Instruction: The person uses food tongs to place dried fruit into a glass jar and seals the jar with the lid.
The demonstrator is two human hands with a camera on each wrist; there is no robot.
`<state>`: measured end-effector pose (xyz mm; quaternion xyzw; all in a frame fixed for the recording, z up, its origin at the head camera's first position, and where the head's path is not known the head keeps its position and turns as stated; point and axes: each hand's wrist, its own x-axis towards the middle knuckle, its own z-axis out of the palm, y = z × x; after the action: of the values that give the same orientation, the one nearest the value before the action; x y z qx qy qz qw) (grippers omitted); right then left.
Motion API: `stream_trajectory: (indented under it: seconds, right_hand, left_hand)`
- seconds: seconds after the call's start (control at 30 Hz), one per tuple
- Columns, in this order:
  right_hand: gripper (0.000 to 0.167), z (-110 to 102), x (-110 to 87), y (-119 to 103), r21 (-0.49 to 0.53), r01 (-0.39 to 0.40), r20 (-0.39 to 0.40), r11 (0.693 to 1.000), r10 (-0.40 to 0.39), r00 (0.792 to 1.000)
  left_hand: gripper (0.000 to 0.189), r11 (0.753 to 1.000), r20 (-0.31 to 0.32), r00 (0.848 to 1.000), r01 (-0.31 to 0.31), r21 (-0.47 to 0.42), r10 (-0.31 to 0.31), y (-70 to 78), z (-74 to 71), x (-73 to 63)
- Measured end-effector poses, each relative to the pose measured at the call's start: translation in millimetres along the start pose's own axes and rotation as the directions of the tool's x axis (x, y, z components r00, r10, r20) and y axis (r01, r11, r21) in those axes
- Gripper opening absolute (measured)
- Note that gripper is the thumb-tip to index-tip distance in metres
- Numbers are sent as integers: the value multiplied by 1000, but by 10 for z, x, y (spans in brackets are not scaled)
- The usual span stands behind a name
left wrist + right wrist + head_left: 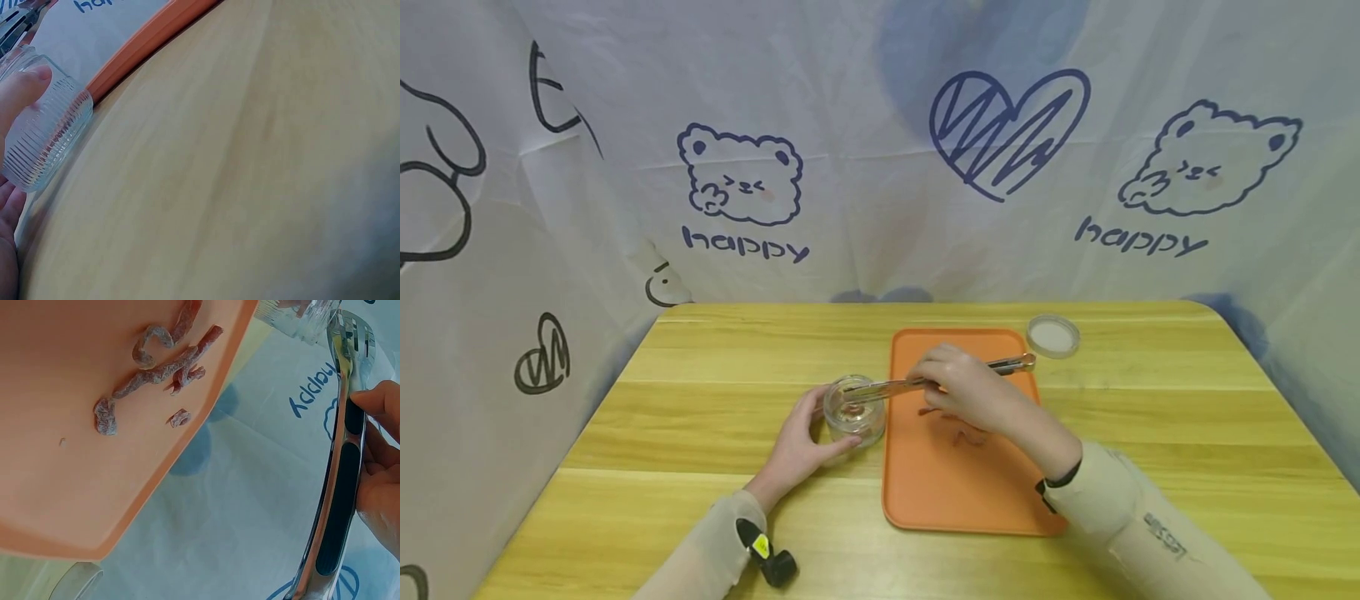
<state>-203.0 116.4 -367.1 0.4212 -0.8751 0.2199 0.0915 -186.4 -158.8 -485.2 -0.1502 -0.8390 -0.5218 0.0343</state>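
Note:
My left hand (796, 448) grips a clear glass jar (867, 432) on the table, thumb on the near side and fingers round the far side. Its ribbed wall shows in the left wrist view. Something small and reddish shows inside. My right hand (967, 390) pinches metal tongs (891, 388) with dark grip inserts midway along, holding them nearly level above an orange tray (970, 500). The tongs' fork-like end (353, 340) reaches over the jar's mouth; in the right wrist view its arms lie close together. Dark reddish, whitish-dusted dried strips (156, 375) lie on the tray, partly under my right hand.
A round clear-rimmed lid (1052, 336) lies at the tray's far right corner. The tray's left edge stands right beside the jar. Beyond the wooden table (700, 400) hangs a pale printed cloth (865, 167), with more of it along the left side.

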Motion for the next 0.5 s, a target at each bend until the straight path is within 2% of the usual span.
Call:
stream_trajectory:
  seconds: [0.13,0.37,0.5]
  right_hand:
    - [19,-3,-9,-6,5,-13,-1,1000,13,1000]
    - [21,-10,-26,-2,5,-41,9,999,41,999]
    - [24,-25,-36,-4,5,-53,10,999,53,999]
  left_hand:
    - [82,1000,1,1000,1,-11,-1,0,6,-1]
    - [77,1000,14,1000,13,-6,-13,400,-63,-63]
    - [77,1000,13,1000,21,-9,-21,418,-68,-69]
